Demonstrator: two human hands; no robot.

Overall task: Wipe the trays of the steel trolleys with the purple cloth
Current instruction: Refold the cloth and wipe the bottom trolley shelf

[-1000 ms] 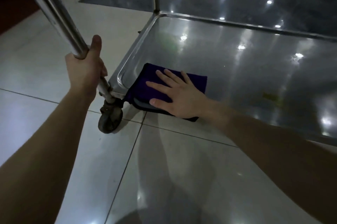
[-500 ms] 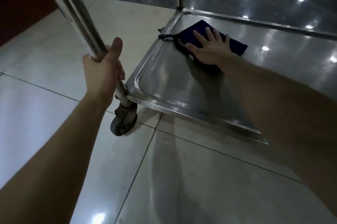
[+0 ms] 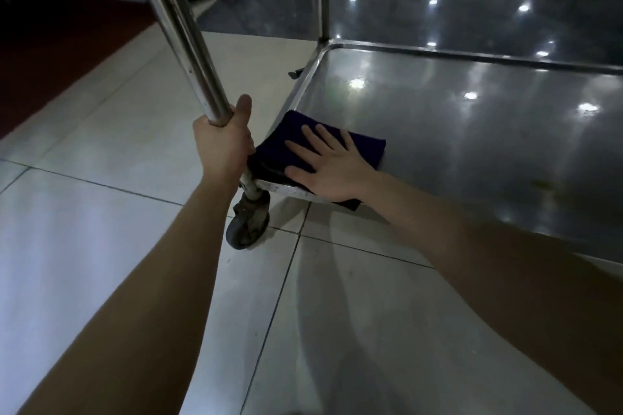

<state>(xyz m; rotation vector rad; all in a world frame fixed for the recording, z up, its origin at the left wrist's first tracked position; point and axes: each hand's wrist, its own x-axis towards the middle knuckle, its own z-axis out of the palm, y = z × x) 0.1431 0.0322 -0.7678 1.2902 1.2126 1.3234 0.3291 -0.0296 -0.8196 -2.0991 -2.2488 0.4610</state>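
Mid-frame, the soft, light cloth [image 3: 365,146] lies on the tray's [image 3: 472,151] near-left corner, likely to slide easily on slick steel, so the right hand [image 3: 328,168] presses it flat with straight fingers [image 3: 324,138] while the left hand [image 3: 222,144] grips the post [image 3: 178,26].

We see a deep purple cloth [image 3: 323,148], almost black in shadow, on the silver-grey tray [image 3: 472,131]; pale floor tiles [image 3: 101,229], perhaps white.

The scene is dimly lit, spot glare is scattered across the steel tray [image 3: 472,161], and edges are bent by wide-angle distortion.
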